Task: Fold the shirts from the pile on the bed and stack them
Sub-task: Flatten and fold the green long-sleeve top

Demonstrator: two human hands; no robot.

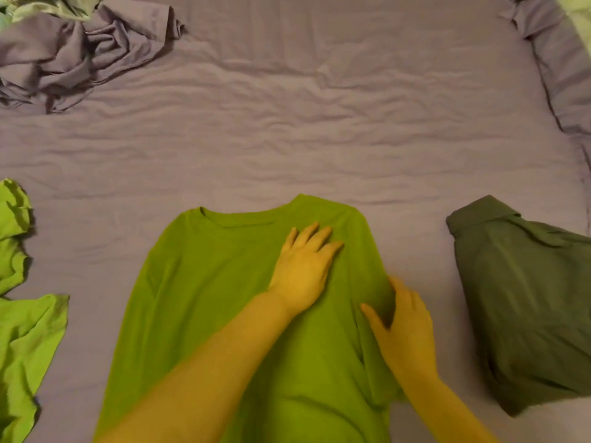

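Nearest to me, my two bare forearms reach in from the bottom edge over a green T-shirt (204, 298) that lies flat on the bed, neck opening pointing away from me. My right hand (404, 334) sits at the shirt's right edge, thumb spread out over the cloth and fingers wrapped around the folded-in side, so it grips that edge of the fabric. The right sleeve looks turned inward under this hand, leaving the right side of the shirt straighter than the left. A little farther up, my left hand (303, 266) crosses over the chest of the shirt and lies palm down just below the collar, fingers straight and slightly fanned, pressing the cloth flat without gripping anything.

To my left, at the frame edge, I see a crumpled lime-green garment (22, 340), apart from the shirt I am working on. To my right lies a folded dark olive shirt (527, 302), its collar end pointing away from me, also apart from the green one.

All of it rests on a wrinkled lavender bedsheet (303, 123) that covers the bed. Farther off, in the far left corner, a bunched purple cloth (80, 49) is heaped up, with a bit of pale green fabric behind it. At the far right the sheet's edge is rumpled
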